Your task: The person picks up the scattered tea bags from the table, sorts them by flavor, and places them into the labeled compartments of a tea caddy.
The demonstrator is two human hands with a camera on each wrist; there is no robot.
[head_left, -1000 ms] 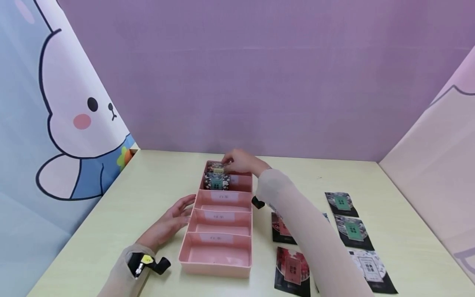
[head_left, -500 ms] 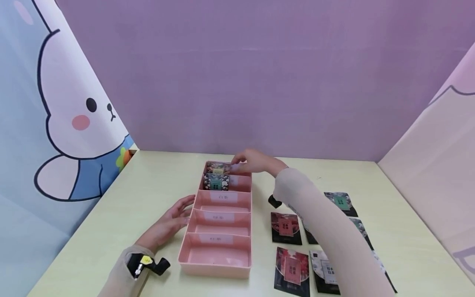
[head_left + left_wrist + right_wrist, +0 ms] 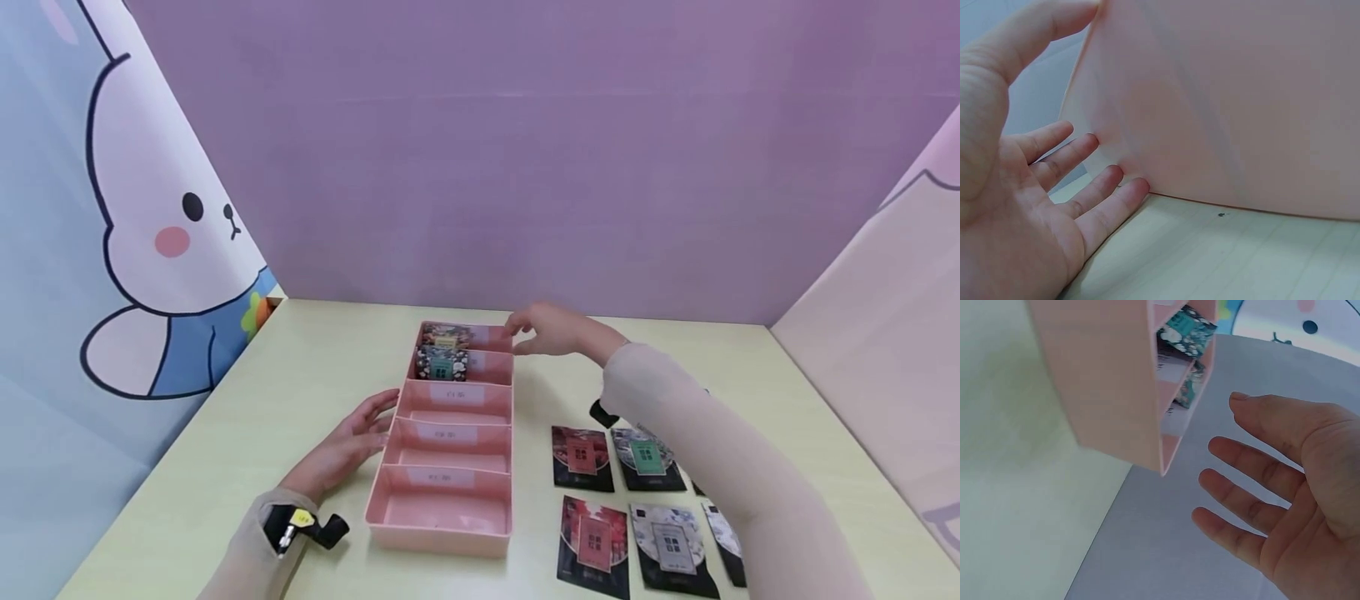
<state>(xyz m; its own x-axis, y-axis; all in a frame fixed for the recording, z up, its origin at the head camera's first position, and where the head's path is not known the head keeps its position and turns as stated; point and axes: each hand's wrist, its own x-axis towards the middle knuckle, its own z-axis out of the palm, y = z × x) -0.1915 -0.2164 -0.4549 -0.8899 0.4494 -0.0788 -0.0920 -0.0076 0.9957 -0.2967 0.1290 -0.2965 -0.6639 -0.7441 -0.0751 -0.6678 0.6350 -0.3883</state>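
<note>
A long pink box (image 3: 438,542) with several compartments runs away from me on the table. White labels with writing are on its inner walls. In the farthest compartment stands a sachet with a yellow label (image 3: 446,337), and a sachet with a green label (image 3: 442,365) leans in the one before it. My left hand (image 3: 341,450) has its fingertips against the box's left side; in the left wrist view the fingers (image 3: 1100,203) are spread and relaxed. My right hand (image 3: 555,330) hovers beside the far right corner, fingers (image 3: 1250,500) loosely extended, holding nothing.
Right of the box lie two red-labelled sachets (image 3: 596,546), a green-labelled sachet (image 3: 648,460) and a white-labelled sachet (image 3: 671,550). Another white sachet (image 3: 723,542) is partly under my right sleeve (image 3: 720,442), which hides others. A purple backdrop (image 3: 525,167) stands behind the table.
My right hand has drawn away from the yellow-labelled sachet and moved right, out past the box's edge. That sachet stays in the farthest compartment. My left hand keeps its place.
</note>
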